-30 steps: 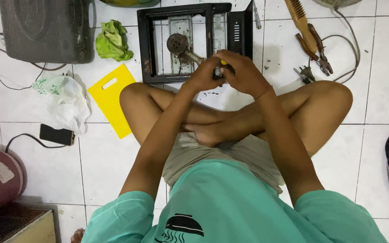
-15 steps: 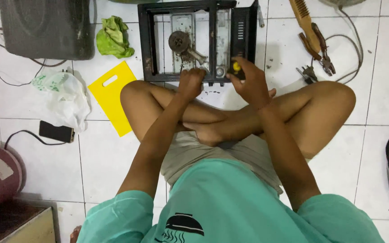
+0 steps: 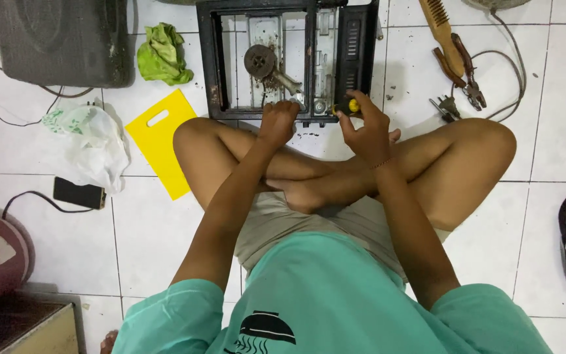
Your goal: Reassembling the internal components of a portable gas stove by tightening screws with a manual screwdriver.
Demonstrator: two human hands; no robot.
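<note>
The person sits cross-legged on the tiled floor [image 3: 545, 85] with an opened black stove frame [image 3: 289, 59] just beyond the knees. Since a second ago the two hands have come apart: they were bunched together at the middle of the frame's near edge, and now each works its own spot along that edge.

The right hand [image 3: 365, 128] has its grip closed around a yellow-and-black screwdriver [image 3: 347, 107], whose tip points left toward the small metal fittings at the frame's front rail. The left hand [image 3: 278, 121] has shifted left and its fingers are curled against the rail beside the bent metal tube that runs down from the round burner [image 3: 260, 61] (whether they pinch a part or only brace the frame, I cannot tell).

Judging by this, the tool has been brought to bear on a fitting while the other hand steadies the frame.

Around them nothing has moved: a yellow cutting board [image 3: 162, 141] lies beside the left knee, a green cloth [image 3: 162, 56] and a clear plastic bag [image 3: 93, 141] farther left, pliers [image 3: 463, 72] and a wire brush [image 3: 440, 29] to the right.
</note>
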